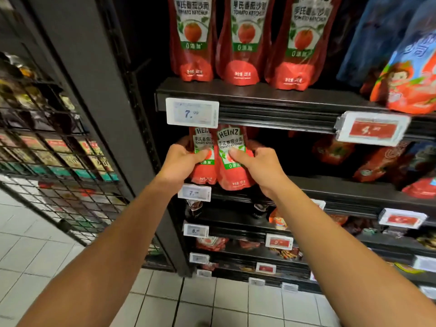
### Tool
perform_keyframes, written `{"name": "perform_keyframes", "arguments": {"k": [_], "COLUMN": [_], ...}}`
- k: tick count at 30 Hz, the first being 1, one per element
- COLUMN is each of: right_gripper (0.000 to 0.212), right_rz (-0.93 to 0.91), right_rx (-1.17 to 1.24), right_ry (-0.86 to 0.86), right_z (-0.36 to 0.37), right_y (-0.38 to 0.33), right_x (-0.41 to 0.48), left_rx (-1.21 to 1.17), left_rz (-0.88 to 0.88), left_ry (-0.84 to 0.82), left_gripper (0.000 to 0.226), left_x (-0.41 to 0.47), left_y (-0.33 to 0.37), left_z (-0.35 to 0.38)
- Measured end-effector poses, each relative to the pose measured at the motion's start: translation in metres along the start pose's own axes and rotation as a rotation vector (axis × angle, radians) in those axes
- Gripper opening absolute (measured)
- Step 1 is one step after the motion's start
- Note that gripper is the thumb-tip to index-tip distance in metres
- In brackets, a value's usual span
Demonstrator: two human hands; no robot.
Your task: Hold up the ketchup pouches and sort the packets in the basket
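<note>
The person stands before a black metal store shelf unit [271, 100] with both bare arms extended toward its second tier. The left hand [182, 162] grips a red flexible ketchup pouch with a white-and-green Heinz label [202, 147], thumb pressed across the label front and the other fingers wrapped behind the pouch's left edge. The right hand [256, 165] grips a second red flexible ketchup pouch of the same design [230, 143], thumb on the label and fingers curled around the pouch's right side. The two pouches stand upright and side by side, touching or nearly touching along their inner edges, at the front left corner of the second shelf, directly below a white electronic price tag reading 7.99 [192, 112]. A smaller white price tag [194, 192] is fixed to the shelf lip just beneath the left hand. On the tier above, three identical red ketchup pouches [245, 41] stand in a row. To their right, blue-and-red printed sauce bags [408, 67] lean forward over a red price tag [372, 129]. Left of the shelf unit is a black wire-mesh rack [47, 147] holding packaged goods. The floor is white square tile [28, 244].
</note>
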State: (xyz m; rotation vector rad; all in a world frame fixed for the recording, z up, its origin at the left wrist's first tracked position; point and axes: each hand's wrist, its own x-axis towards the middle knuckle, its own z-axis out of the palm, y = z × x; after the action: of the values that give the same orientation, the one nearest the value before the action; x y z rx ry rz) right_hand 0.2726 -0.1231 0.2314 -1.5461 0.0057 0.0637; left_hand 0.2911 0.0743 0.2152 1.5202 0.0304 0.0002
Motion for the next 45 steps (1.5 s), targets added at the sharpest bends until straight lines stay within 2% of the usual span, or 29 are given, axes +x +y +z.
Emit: {"name": "perform_keyframes", "arguments": {"k": [4,7,9,12,15,18,21,24,32,35,43,45], "right_gripper": [0.013,0.008,0.027,0.043,0.046,0.055,0.051,0.042,0.050,0.052,0.055,0.058], "right_rz": [0.073,0.086,-0.006,-0.054,-0.063,-0.052,-0.098,-0.115,-0.073,-0.070,-0.054,-0.056], "right_rx": [-0.079,-0.062,-0.057,-0.231,-0.483,-0.564,-0.497,-0.473,-0.507,-0.553,-0.473,-0.526], "right_ry": [0.128,0.219,0.215,0.194,0.216,0.296,0.368,0.414,0.455,0.485,0.483,0.479], "right_z": [0.010,0.013,0.012,0.005,-0.004,-0.001,0.008,0.014,0.023,0.024,0.028,0.027], "right_y": [0.008,0.017,0.020,0.021,0.024,0.024,0.025,0.027,0.022,0.022,0.025,0.028], "right_x": [0.015,0.021,0.026,0.026,0.026,0.029,0.033,0.039,0.055,0.056,0.052,0.046], "left_rx": [-0.052,-0.094,-0.085,-0.002,0.200,0.353,0.345,0.392,0.587,0.559,0.471,0.421], "left_rz": [0.048,0.035,0.044,0.083,0.195,0.263,0.285,0.252,0.255,0.246,0.211,0.217], "left_ry": [0.048,0.078,0.105,0.157,0.211,0.262,0.226,0.250,0.299,0.308,0.299,0.290], "left_gripper": [0.049,0.048,0.045,0.056,0.071,0.053,0.042,0.049,0.054,0.054,0.056,0.061], "left_x": [0.021,0.029,0.033,0.032,0.027,0.020,0.021,0.024,0.040,0.041,0.031,0.021], "left_y": [0.002,-0.004,-0.008,-0.014,-0.021,-0.019,-0.014,-0.008,-0.007,-0.008,-0.007,-0.008], "left_z": [-0.004,-0.005,-0.004,-0.003,0.001,0.006,0.010,0.010,0.011,0.013,0.015,0.014]}}
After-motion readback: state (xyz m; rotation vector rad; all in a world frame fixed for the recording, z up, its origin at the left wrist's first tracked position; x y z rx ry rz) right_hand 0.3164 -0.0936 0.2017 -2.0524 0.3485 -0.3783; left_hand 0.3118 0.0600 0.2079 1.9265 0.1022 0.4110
